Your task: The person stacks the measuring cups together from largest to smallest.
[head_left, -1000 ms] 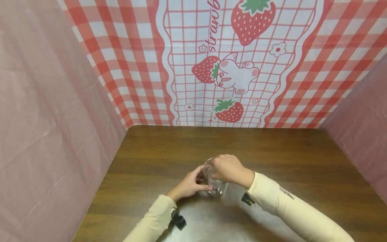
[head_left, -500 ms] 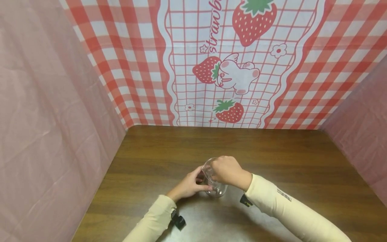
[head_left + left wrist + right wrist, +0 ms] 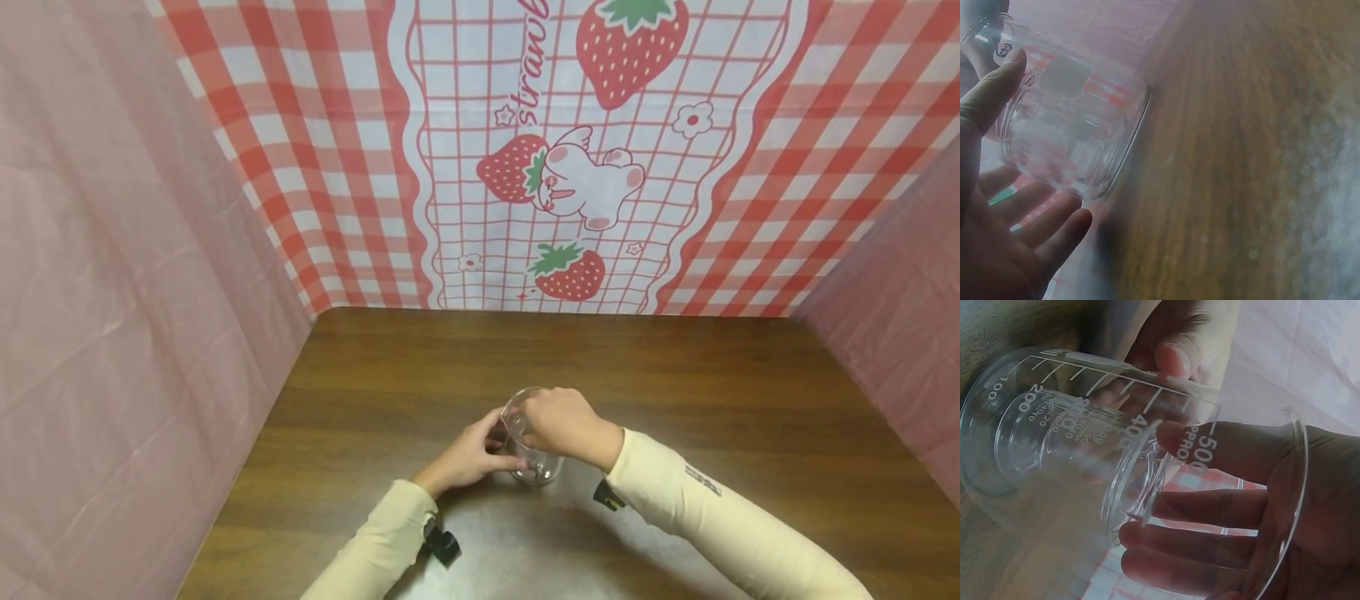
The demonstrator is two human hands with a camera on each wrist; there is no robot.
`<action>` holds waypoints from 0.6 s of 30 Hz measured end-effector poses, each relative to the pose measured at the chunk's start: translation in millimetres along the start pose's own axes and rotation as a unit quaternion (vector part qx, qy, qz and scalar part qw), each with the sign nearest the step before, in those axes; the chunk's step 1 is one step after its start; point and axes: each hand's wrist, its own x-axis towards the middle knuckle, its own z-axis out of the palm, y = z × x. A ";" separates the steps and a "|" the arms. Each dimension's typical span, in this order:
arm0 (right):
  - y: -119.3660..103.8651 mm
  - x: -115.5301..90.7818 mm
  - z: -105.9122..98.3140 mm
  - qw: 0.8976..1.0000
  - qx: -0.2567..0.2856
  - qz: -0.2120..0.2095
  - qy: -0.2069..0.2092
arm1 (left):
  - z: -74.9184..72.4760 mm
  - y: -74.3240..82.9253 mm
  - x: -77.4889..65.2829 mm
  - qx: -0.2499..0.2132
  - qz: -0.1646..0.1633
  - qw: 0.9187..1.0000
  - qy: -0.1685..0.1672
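Observation:
A large clear glass beaker [image 3: 542, 473] with white volume marks stands on the table, slightly tilted in the head view. My left hand [image 3: 468, 454] grips its left side, thumb in front and fingers spread behind. My right hand [image 3: 566, 427] reaches in through the mouth from above. In the right wrist view, a smaller marked beaker [image 3: 1054, 440] sits nested inside the large one. The right thumb and fingers [image 3: 1204, 509] pinch around glass rims at its top, where another small glass piece seems nested. In the left wrist view, the large beaker's base [image 3: 1138, 140] is close to the tabletop.
Brown wooden table [image 3: 375, 375] spreads around the hands. A red-and-white strawberry cloth [image 3: 592, 275] hangs at the back, with pink cloth [image 3: 150, 333] on both sides. Black wrist cameras [image 3: 442, 544] hang from the cream sleeves [image 3: 382, 533].
My right hand and forearm have shifted slightly left, with the fingers still inside the large beaker. The left hand keeps its grip in nearly the same place.

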 end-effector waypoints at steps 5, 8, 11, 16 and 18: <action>0.5 0.5 -0.3 1.000 -0.001 0.001 -0.002 | -0.9 1.1 0.3 0.001 -0.001 1.000 -0.001; 0.5 0.8 -0.7 1.000 0.000 0.003 -0.005 | -1.4 1.9 0.2 0.000 0.000 1.000 -0.001; 0.3 -0.2 -0.6 1.000 -0.002 0.002 -0.005 | -1.1 2.1 -0.1 0.002 0.000 1.000 -0.001; -0.2 -1.8 0.4 1.000 -0.006 0.002 -0.003 | -0.3 3.3 -1.4 0.003 0.000 1.000 -0.001; -0.9 -1.9 0.3 1.000 -0.006 0.004 -0.004 | -0.2 3.5 -2.1 0.002 0.000 1.000 0.000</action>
